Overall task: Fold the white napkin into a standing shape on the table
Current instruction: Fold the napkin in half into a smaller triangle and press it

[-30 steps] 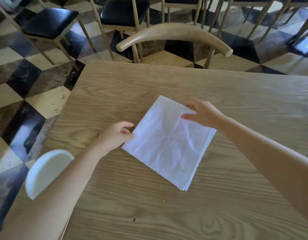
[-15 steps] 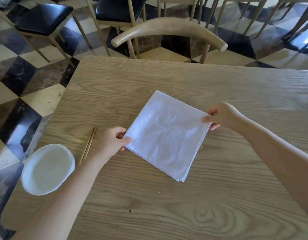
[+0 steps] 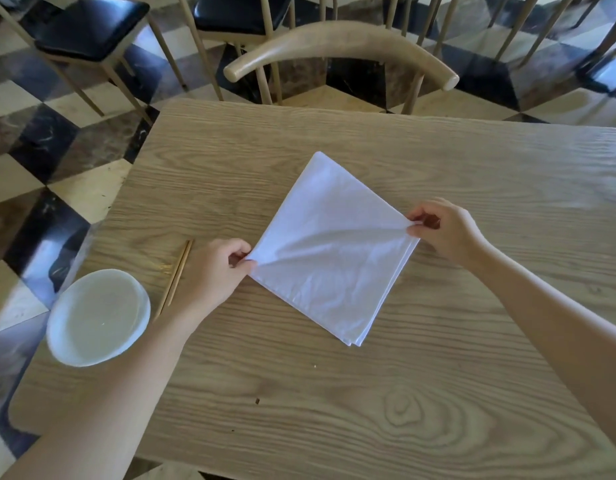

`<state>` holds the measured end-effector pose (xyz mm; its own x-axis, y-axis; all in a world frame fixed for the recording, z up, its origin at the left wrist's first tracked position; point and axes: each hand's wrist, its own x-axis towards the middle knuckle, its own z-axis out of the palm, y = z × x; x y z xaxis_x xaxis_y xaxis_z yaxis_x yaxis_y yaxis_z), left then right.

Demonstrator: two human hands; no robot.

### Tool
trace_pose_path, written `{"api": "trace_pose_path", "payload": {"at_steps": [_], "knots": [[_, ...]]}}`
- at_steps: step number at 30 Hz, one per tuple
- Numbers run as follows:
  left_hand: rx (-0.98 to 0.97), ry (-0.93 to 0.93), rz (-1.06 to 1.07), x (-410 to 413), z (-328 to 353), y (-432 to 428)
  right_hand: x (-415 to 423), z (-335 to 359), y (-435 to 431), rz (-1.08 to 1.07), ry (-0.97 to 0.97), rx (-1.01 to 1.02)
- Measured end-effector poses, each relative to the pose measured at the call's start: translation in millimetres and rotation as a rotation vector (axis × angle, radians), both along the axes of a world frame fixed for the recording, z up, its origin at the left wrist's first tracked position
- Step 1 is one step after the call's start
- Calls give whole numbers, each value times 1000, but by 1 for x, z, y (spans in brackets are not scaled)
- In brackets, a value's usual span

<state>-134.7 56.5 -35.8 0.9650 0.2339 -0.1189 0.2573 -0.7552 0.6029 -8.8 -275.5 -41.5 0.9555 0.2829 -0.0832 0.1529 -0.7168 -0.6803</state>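
A white napkin (image 3: 331,251), folded into a layered square, lies like a diamond on the wooden table (image 3: 334,410). My left hand (image 3: 213,271) pinches the napkin's left corner between thumb and fingers. At the right corner my right hand (image 3: 445,230) pinches the top layer. That layer is raised a little between the two corners and shows a soft crease across the middle. The napkin's far and near corners rest flat on the wood.
A white bowl (image 3: 98,317) stands near the table's left edge, with a pair of wooden chopsticks (image 3: 176,275) beside it. A wooden chair back (image 3: 341,46) curves along the far edge. Black-seated chairs (image 3: 92,26) stand on the checkered floor beyond.
My right hand slid from the napkin's upper right edge to its right corner and pinched it. My left hand closed on the left corner. The top layer now lifts slightly.
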Motion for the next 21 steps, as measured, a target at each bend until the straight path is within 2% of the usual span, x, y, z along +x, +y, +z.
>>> {"api": "trace_pose_path", "payload": {"at_steps": [7,15,21], "knots": [[41,-292,-123,-17,-13,-1,-14,-11,-12,-3,-93,97],[176,-378,-248,-23,-19,6,-14,-13,-15,18,-75,94],[262,-417,-210,-27,-23,5,-19,-10,-17,38,-66,109]]}}
